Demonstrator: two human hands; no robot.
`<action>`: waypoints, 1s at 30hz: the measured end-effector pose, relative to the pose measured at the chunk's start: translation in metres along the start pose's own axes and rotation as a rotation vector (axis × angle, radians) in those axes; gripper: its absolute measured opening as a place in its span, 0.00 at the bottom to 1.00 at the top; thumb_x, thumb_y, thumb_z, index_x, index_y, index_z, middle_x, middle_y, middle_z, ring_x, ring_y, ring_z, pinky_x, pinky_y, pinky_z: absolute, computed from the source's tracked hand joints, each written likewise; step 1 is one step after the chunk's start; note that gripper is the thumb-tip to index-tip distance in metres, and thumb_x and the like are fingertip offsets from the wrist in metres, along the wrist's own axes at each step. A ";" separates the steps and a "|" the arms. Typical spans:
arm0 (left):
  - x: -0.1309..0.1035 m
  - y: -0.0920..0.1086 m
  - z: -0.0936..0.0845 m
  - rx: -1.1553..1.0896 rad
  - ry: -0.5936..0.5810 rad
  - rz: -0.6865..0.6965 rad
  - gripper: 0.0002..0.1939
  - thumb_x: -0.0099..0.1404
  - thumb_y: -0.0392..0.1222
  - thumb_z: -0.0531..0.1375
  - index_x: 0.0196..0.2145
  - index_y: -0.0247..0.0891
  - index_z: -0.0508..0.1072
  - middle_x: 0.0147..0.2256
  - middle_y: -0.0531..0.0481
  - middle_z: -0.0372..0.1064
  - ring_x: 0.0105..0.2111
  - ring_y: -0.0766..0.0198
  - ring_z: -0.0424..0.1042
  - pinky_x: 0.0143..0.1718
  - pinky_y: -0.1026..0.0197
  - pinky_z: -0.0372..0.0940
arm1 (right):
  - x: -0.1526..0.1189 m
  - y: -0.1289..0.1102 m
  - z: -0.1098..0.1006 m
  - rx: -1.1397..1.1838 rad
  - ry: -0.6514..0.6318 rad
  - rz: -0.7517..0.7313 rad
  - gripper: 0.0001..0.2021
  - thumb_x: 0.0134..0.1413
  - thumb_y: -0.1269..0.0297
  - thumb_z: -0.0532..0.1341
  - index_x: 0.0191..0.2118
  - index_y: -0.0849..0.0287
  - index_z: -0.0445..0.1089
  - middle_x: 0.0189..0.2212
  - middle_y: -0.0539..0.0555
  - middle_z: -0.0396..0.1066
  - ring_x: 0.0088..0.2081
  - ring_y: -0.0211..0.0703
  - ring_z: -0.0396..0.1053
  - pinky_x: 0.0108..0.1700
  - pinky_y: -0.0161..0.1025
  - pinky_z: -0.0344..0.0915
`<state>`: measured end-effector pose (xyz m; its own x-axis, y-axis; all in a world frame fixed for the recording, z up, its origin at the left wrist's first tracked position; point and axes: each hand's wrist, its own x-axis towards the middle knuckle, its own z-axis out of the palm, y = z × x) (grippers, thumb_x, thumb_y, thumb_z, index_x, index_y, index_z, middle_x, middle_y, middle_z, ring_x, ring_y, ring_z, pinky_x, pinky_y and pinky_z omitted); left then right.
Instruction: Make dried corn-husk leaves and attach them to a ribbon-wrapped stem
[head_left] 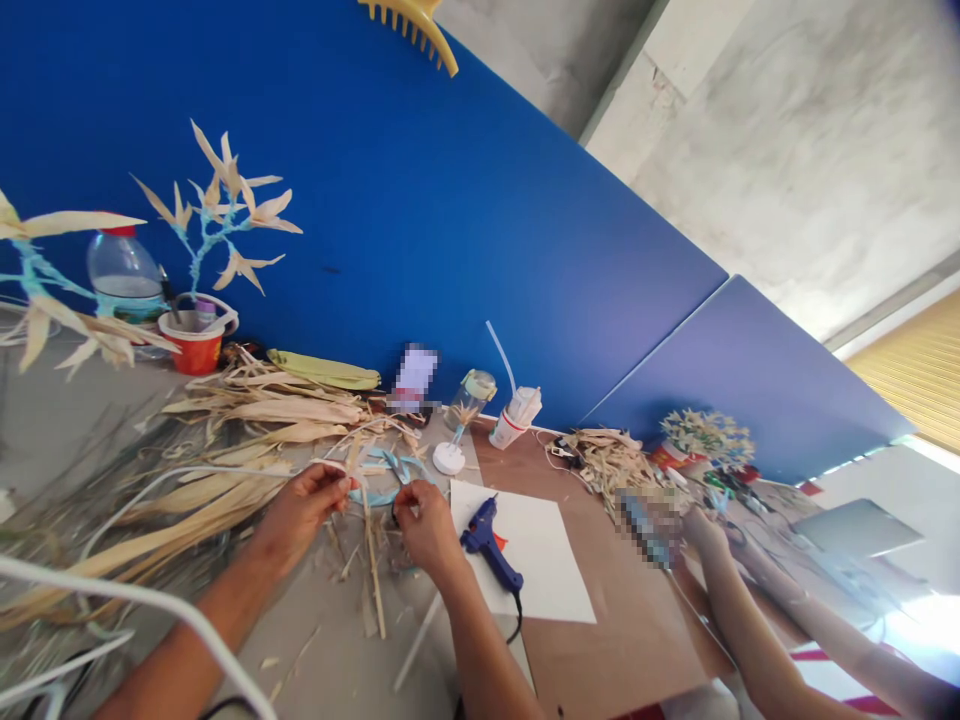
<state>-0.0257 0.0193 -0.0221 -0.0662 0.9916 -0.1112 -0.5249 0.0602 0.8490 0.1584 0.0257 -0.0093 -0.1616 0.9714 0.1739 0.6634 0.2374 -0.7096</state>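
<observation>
My left hand point(319, 490) is closed in a pinch above the table, close to strips of dried corn husk point(373, 560). What sits between its fingertips is too small to make out. Across from it, my right hand point(427, 525) also has its fingers pressed together, with the contents hidden. Between and just behind the hands lie scissors point(396, 464) and light-blue ribbon point(375, 497). Beside my right wrist, a blue glue gun point(491, 550) rests on a white sheet of paper point(559, 550), its black cord running toward me.
Dried corn husks point(292, 410) pile up at left. Behind stand a red cup point(196, 355) with a husk-flower branch point(217, 225), a phone point(414, 378), a glass jar point(474, 390) and a paper cup point(510, 425). White cable point(172, 605) crosses the front left. A co-worker's arms point(750, 630) reach in at right.
</observation>
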 end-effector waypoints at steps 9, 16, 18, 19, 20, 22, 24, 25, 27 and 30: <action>0.000 0.003 0.000 -0.007 0.011 0.021 0.16 0.42 0.44 0.73 0.26 0.36 0.74 0.24 0.55 0.72 0.22 0.70 0.66 0.26 0.67 0.62 | 0.003 0.008 0.006 -0.060 0.062 -0.036 0.11 0.48 0.74 0.58 0.36 0.60 0.75 0.33 0.56 0.74 0.38 0.47 0.70 0.45 0.42 0.65; 0.002 -0.003 -0.005 0.011 0.012 0.024 0.16 0.43 0.44 0.73 0.28 0.36 0.75 0.25 0.53 0.72 0.23 0.69 0.66 0.27 0.66 0.61 | 0.009 0.013 -0.032 -0.061 0.201 0.032 0.16 0.52 0.66 0.57 0.46 0.65 0.72 0.38 0.60 0.73 0.38 0.46 0.71 0.44 0.42 0.66; 0.002 -0.003 -0.005 0.027 0.007 0.030 0.16 0.43 0.44 0.73 0.28 0.36 0.75 0.25 0.53 0.72 0.23 0.69 0.65 0.26 0.66 0.61 | 0.009 0.013 -0.047 -0.063 0.164 0.036 0.15 0.52 0.68 0.57 0.45 0.65 0.73 0.39 0.60 0.72 0.36 0.44 0.71 0.43 0.40 0.66; 0.002 -0.003 -0.004 0.038 0.001 0.035 0.16 0.43 0.44 0.73 0.28 0.36 0.75 0.25 0.53 0.72 0.23 0.69 0.65 0.26 0.65 0.60 | 0.007 0.014 -0.054 -0.068 0.123 0.044 0.14 0.52 0.68 0.57 0.44 0.64 0.73 0.37 0.59 0.73 0.36 0.44 0.71 0.42 0.40 0.66; 0.002 -0.003 -0.004 0.050 -0.005 0.039 0.15 0.44 0.45 0.72 0.28 0.36 0.75 0.24 0.53 0.71 0.23 0.68 0.64 0.26 0.65 0.60 | 0.004 0.015 -0.062 -0.078 0.089 0.055 0.14 0.52 0.68 0.56 0.43 0.64 0.73 0.36 0.59 0.73 0.35 0.44 0.71 0.42 0.39 0.67; 0.001 -0.002 -0.002 0.074 -0.020 0.050 0.15 0.44 0.45 0.72 0.28 0.36 0.76 0.23 0.54 0.70 0.23 0.68 0.64 0.26 0.65 0.59 | -0.006 0.022 -0.077 -0.112 0.090 0.081 0.15 0.53 0.66 0.57 0.44 0.64 0.73 0.40 0.60 0.72 0.35 0.44 0.71 0.41 0.39 0.67; 0.001 -0.001 0.000 0.087 -0.046 0.055 0.14 0.44 0.45 0.72 0.28 0.36 0.76 0.22 0.55 0.68 0.23 0.68 0.63 0.27 0.64 0.59 | -0.020 0.035 -0.091 -0.175 0.184 0.126 0.16 0.54 0.64 0.55 0.47 0.65 0.72 0.44 0.62 0.71 0.37 0.45 0.71 0.42 0.40 0.67; 0.000 -0.001 0.001 0.089 -0.059 0.052 0.14 0.44 0.45 0.72 0.27 0.36 0.76 0.22 0.55 0.68 0.23 0.68 0.63 0.27 0.64 0.60 | -0.028 0.043 -0.096 -0.209 0.198 0.158 0.17 0.55 0.65 0.55 0.47 0.65 0.72 0.44 0.63 0.71 0.38 0.46 0.72 0.43 0.41 0.67; -0.001 -0.001 0.002 0.087 -0.078 0.040 0.14 0.43 0.45 0.72 0.26 0.36 0.76 0.23 0.53 0.69 0.23 0.67 0.63 0.28 0.64 0.60 | -0.045 0.060 -0.102 -0.315 0.147 0.231 0.17 0.52 0.67 0.57 0.48 0.65 0.72 0.42 0.63 0.71 0.41 0.50 0.72 0.46 0.42 0.66; -0.003 -0.002 0.004 0.084 -0.105 0.025 0.13 0.43 0.44 0.72 0.25 0.36 0.76 0.24 0.52 0.69 0.24 0.67 0.64 0.28 0.64 0.61 | -0.063 0.081 -0.101 -0.474 0.017 0.317 0.23 0.46 0.71 0.59 0.51 0.65 0.70 0.48 0.66 0.68 0.49 0.55 0.69 0.50 0.44 0.64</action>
<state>-0.0214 0.0162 -0.0216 0.0134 0.9992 -0.0389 -0.4506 0.0408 0.8918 0.2957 -0.0168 -0.0089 0.1081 0.9940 0.0165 0.9334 -0.0958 -0.3457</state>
